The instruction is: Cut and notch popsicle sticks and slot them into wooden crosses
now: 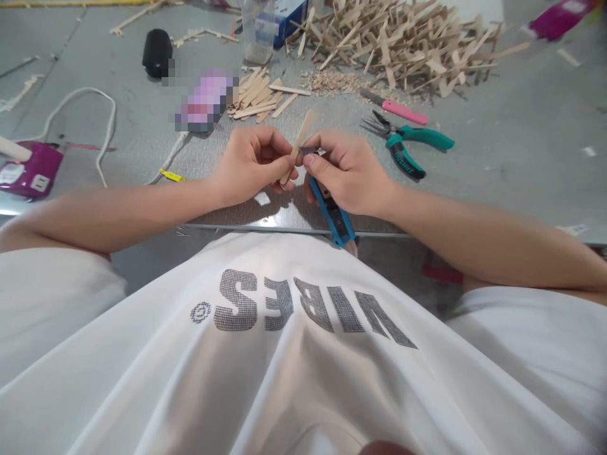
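My left hand [258, 158] pinches a flat wooden craft stick [302, 129], which stands tilted with its rounded top up and to the right. In my right hand [348, 167] is a blue utility knife [334, 218]; its handle hangs down past the table edge. The knife's blade [309, 150] points left and meets the stick near my left fingertips. Both hands are close together above the table's front edge. Just beyond them lies a small pile of craft sticks [258, 91], and wood shavings [336, 82] lie behind that.
Green-handled pliers [398, 142] and a pink-handled knife [403, 112] lie to the right. A large heap of wooden pieces [393, 41] spreads at the back. A phone [206, 101] with a white cable [111, 120], a black case [157, 54] and a purple glue gun [35, 167] are leftward.
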`<state>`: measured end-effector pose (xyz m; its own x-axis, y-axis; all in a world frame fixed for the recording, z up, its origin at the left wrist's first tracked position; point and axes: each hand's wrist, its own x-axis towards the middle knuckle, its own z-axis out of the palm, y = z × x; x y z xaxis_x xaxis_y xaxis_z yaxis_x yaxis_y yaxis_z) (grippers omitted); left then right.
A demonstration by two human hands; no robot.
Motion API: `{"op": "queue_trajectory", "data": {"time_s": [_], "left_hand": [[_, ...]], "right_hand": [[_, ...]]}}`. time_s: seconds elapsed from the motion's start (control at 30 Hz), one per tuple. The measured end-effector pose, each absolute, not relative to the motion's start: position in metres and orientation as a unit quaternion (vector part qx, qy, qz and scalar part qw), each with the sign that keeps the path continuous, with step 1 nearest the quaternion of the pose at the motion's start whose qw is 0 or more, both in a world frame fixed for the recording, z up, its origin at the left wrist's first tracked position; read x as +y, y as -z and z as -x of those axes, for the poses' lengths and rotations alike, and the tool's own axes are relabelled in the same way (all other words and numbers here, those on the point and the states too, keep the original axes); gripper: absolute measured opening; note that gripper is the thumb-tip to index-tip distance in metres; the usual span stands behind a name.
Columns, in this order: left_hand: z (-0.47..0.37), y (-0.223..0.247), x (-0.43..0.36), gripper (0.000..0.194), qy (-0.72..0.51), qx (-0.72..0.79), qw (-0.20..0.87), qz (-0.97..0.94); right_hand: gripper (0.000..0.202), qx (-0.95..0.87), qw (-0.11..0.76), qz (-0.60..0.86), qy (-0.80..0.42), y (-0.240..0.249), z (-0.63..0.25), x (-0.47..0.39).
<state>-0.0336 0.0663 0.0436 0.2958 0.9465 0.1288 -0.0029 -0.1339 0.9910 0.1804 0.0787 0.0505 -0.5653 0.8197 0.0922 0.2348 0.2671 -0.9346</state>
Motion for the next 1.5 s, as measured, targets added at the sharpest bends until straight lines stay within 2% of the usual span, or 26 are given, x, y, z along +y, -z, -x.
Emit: {"op": "queue_trajectory", "data": {"time_s": [0.23, 0.4, 0.53, 0.8, 1.23, 1.5], "left_hand": [[0.034, -0.043, 0.062, 0.027, -0.453, 0.398, 0.5, -0.621], [0.036, -0.039, 0.061, 0.044, -0.442, 0.398, 0.493, -0.634], [0.039, -0.037, 0.061, 0.052, -0.41, 0.412, 0.499, -0.642], [0.04, -0.045, 0.063, 0.034, -0.39, 0.408, 0.518, -0.643], [0.037, -0.048, 0.063, 0.028, -0.426, 0.393, 0.531, -0.618], [0.039, -0.047, 0.062, 0.021, -0.413, 0.398, 0.516, -0.636]], "right_hand": [[0.034, -0.751, 0.281, 0.383, -0.458, -0.062, -0.181, 0.072], [0.016, -0.739, 0.253, 0.4, -0.48, -0.067, -0.179, 0.071], [0.017, -0.731, 0.241, 0.391, -0.504, -0.068, -0.178, 0.072], [0.015, -0.728, 0.226, 0.371, -0.531, -0.071, -0.182, 0.079], [0.013, -0.717, 0.276, 0.342, -0.541, -0.067, -0.183, 0.077], [0.013, -0.744, 0.231, 0.362, -0.512, -0.077, -0.182, 0.074]]}}
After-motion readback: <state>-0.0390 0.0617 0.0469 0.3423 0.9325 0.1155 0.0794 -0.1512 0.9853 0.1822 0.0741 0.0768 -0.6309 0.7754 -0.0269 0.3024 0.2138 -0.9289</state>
